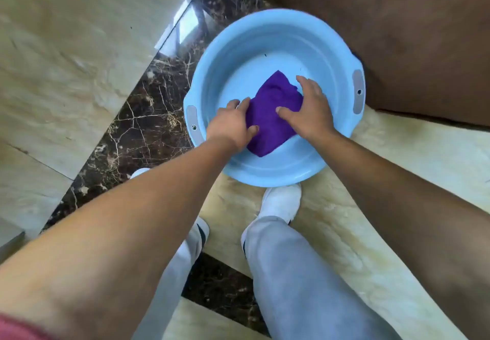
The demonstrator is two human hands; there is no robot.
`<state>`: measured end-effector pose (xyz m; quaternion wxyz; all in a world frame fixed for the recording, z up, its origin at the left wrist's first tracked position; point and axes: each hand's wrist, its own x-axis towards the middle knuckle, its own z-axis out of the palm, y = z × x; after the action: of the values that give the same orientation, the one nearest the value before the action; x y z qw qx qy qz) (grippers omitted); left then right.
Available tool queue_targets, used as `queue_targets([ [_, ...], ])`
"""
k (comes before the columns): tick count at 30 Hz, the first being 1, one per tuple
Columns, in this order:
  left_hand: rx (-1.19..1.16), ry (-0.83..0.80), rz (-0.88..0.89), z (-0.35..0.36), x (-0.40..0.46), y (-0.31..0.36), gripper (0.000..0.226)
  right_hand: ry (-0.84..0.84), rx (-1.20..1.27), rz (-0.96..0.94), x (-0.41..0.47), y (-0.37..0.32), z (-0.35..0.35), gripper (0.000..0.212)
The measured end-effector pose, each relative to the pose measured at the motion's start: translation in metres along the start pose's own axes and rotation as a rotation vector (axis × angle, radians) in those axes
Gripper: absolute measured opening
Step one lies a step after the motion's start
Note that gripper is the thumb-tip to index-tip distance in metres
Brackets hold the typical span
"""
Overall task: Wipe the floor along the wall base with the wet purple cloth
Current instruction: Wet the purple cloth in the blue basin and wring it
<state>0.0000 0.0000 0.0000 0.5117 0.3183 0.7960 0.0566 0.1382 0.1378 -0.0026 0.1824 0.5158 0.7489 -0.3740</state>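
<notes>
Scene: A person bends over a pale blue basin [265, 177] set on a glossy tiled floor [66, 61], with white shoes [282, 200] just behind it.
Cloth: The purple cloth [270, 119] lies bunched in the bottom of the basin, not yet on the floor. Whether water stands around it cannot be told.
Left hand: The left hand [232, 126] pinches the cloth's left edge, thumb on top and fingers along its side.
Right hand: The right hand [311, 111] lies spread over the cloth's right side, thumb and fingers pressing down.
Surroundings: A brown panel [397, 34], possibly the wall, rises just beyond the basin. A dark marble strip [138, 127] runs beside it.
Stage: The cloth is probably being soaked or gathered; wiping has not begun.
Risk: Lifted unwrung, the cloth would likely drip across the polished tile and leave a slick patch underfoot. Pressing hard near the rim could tip the light basin and spill it. A one-sided hold may let the sodden cloth drop back.
</notes>
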Motion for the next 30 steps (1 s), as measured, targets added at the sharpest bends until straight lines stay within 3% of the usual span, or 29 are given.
queue_targets([
  [3, -0.033, 0.002, -0.062, 0.019, 0.017, -0.002, 0.076, 0.017, -0.064, 0.007, 0.015, 0.009, 0.018, 0.089],
  [6, -0.001, 0.057, -0.207, 0.04, 0.02, 0.002, 0.055, 0.044, -0.13, 0.118, 0.021, 0.018, 0.036, 0.084],
  [8, -0.001, 0.04, -0.265, 0.047, 0.02, 0.005, 0.039, -0.006, -0.102, 0.202, 0.019, 0.02, 0.041, 0.065],
  [11, -0.084, 0.02, -0.277, 0.04, 0.017, 0.008, 0.031, -0.062, -0.036, 0.237, 0.012, 0.014, 0.042, 0.02],
  [16, -0.296, 0.16, -0.19, -0.009, -0.037, 0.023, 0.028, 0.0, 0.234, 0.289, -0.038, -0.011, 0.002, 0.017],
  [19, -0.51, 0.207, -0.166, -0.056, -0.082, 0.037, 0.027, -0.008, 0.425, 0.321, -0.074, -0.041, -0.035, 0.025],
  [23, -0.575, 0.278, -0.044, -0.143, -0.145, 0.06, 0.016, -0.018, 0.511, 0.268, -0.115, -0.099, -0.09, 0.032],
  [25, -0.569, 0.289, 0.005, -0.192, -0.178, 0.066, 0.013, -0.055, 0.507, 0.233, -0.133, -0.135, -0.121, 0.054],
  [28, -0.491, 0.237, 0.063, -0.254, -0.214, 0.072, 0.012, -0.222, 0.487, 0.099, -0.147, -0.181, -0.159, 0.111],
  [30, -0.436, 0.21, 0.107, -0.299, -0.238, 0.066, 0.019, -0.323, 0.472, -0.028, -0.162, -0.221, -0.177, 0.111],
])
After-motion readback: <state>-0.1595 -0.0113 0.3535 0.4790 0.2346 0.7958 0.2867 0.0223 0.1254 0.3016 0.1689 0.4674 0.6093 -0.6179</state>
